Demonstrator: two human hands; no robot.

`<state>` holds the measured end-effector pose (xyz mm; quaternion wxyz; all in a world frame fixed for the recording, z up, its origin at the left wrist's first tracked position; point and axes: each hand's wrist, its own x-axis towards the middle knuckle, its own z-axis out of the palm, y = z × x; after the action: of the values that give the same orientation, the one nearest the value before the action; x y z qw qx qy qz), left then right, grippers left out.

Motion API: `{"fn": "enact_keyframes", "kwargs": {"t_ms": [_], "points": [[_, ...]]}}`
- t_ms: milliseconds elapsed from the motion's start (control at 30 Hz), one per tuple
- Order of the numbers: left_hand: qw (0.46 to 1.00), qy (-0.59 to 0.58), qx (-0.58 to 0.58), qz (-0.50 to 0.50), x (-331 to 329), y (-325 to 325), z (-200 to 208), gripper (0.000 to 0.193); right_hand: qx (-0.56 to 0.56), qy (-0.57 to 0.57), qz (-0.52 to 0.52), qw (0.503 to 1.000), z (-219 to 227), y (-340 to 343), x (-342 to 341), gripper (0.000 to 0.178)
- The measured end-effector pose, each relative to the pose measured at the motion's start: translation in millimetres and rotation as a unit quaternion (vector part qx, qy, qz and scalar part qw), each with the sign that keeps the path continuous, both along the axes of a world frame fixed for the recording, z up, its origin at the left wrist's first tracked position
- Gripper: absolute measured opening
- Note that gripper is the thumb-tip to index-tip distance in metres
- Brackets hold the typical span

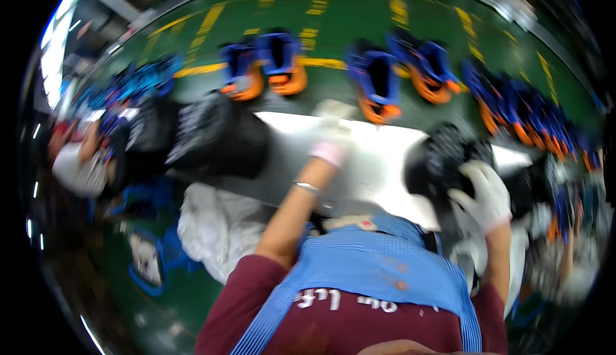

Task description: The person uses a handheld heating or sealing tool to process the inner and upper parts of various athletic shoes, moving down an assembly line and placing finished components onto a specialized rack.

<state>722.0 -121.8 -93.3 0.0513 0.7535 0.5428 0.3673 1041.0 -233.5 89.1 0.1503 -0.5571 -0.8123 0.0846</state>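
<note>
My left hand [333,130], in a white glove with a pink cuff, reaches over a pale, shiny work surface [375,162]. Motion smears its fingers, so whether they hold anything is unclear. My right hand [486,194], also white-gloved, curves its thumb and fingers around the side of a shiny black bundle [436,162] that looks like plastic. Just beyond the surface stand blue-and-orange shoes; one shoe [375,79] is right of my left hand, and another shoe [282,63] lies farther to its left.
Larger black bundles [221,137] sit at the surface's left end. More blue-and-orange shoes [532,108] line up at the right on green ground with yellow markings. White cloth or sacking [218,223] hangs below the surface. A co-worker [83,162] is at the far left, blurred.
</note>
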Motion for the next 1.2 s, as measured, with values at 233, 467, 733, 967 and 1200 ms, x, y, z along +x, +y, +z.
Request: {"fn": "enact_keyframes", "kwargs": {"t_ms": [233,467,733,967,1200], "points": [[0.982,-0.117,-0.131,-0.067,49.8,-23.2,31.1,0.019,-0.043,0.046,-0.026,0.998,-9.1,-14.8,24.7,0.042],[0.765,-0.46,-0.412,-0.184,74.1,-36.3,101.0,0.042,-0.004,0.105,-0.018,0.994,32.5,-11.5,16.4,0.041],[0.389,-0.764,-0.456,-0.238,100.0,-39.1,125.3,0.035,-0.091,0.21,-0.023,0.973,40.4,23.1,-50.2,0.041],[0.69,-0.674,-0.246,-0.097,91.4,-25.2,90.4,0.026,-0.083,0.103,-0.041,0.99,23.7,46.0,-86.6,0.049],[0.705,-0.669,-0.226,-0.07,94.5,-20.6,81.0,0.044,-0.049,0.006,-0.009,0.999,11.5,68.9,-95.3,0.037]]}}
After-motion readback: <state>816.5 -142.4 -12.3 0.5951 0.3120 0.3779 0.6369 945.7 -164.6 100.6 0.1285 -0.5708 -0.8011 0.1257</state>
